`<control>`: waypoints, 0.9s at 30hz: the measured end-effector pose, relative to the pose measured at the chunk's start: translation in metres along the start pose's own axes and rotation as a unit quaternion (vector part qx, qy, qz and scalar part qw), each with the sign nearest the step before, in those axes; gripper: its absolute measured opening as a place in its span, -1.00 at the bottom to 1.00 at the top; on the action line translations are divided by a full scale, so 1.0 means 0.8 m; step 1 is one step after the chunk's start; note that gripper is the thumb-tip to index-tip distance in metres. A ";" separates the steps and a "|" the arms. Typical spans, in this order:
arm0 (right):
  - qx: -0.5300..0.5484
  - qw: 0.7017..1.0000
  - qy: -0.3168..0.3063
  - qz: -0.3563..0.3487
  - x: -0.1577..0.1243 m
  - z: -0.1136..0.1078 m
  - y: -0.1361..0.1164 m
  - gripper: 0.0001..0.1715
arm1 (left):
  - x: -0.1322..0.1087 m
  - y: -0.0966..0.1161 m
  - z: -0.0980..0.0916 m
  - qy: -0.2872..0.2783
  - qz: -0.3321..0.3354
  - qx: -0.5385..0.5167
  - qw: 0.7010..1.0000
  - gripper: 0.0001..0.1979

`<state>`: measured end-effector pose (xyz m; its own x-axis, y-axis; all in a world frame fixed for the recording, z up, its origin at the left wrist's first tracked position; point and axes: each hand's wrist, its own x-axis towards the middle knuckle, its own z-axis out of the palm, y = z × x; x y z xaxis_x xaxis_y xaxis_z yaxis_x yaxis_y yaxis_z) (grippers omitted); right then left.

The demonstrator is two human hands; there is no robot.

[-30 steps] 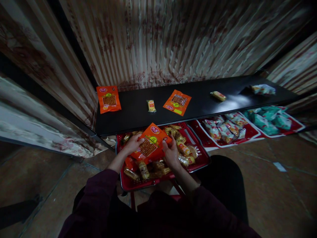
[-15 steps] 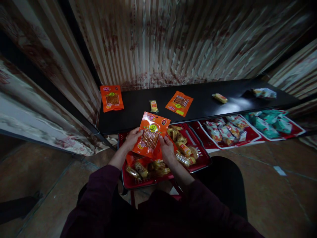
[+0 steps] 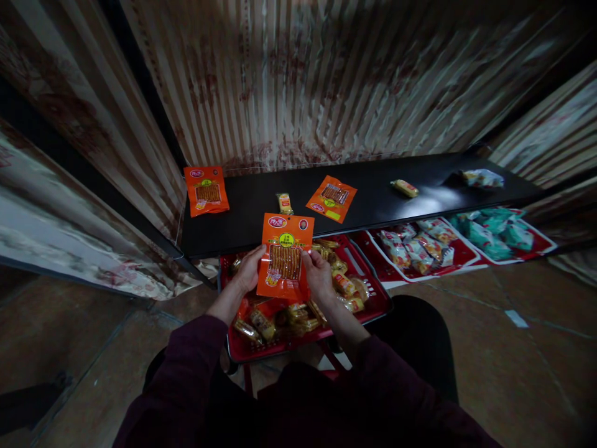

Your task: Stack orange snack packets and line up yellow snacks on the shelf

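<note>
An orange snack packet (image 3: 284,256) with a clear window stands upright between my hands. My left hand (image 3: 249,269) grips its left edge and my right hand (image 3: 318,274) grips its right edge. Both are above a red basket (image 3: 377,305) filled with several small yellow wrapped snacks and another orange packet. Beyond it lies a black shelf (image 3: 373,199) holding two orange packets, one at the far left (image 3: 206,190) and one in the middle (image 3: 331,198), with a small yellow snack (image 3: 284,203) between them.
Farther right on the shelf lie another yellow snack (image 3: 404,187) and a pale wrapped pack (image 3: 482,178). Red trays under the shelf hold red-white packs (image 3: 415,246) and green packs (image 3: 494,231). Striped curtains hang behind and to the left. Brown floor lies on both sides.
I have lifted the orange packet out of the basket and turned it from tilted to upright, facing me. Both hands stay on its edges.
</note>
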<state>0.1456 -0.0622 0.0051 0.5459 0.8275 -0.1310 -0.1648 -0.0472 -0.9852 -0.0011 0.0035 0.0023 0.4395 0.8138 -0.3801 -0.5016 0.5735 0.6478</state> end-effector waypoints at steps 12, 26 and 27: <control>0.118 0.987 -0.032 0.101 -0.016 0.016 -0.046 -0.66 | -0.004 -0.003 0.014 0.043 0.108 0.110 0.987 -0.65; 0.037 0.976 -0.207 0.063 -0.049 0.038 -0.069 -0.38 | -0.029 -0.012 0.030 0.100 0.239 0.144 0.955 -0.65; 0.038 0.975 -0.210 0.065 -0.052 0.040 -0.070 -0.35 | -0.033 -0.013 0.033 0.099 0.237 0.154 0.954 -0.67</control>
<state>0.1059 -0.0758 0.0690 0.1344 0.9741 -0.1817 -0.2793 -0.1387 -0.9501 0.0122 -0.0265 0.0232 0.0543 0.9941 -0.0939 -0.3522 0.1071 0.9298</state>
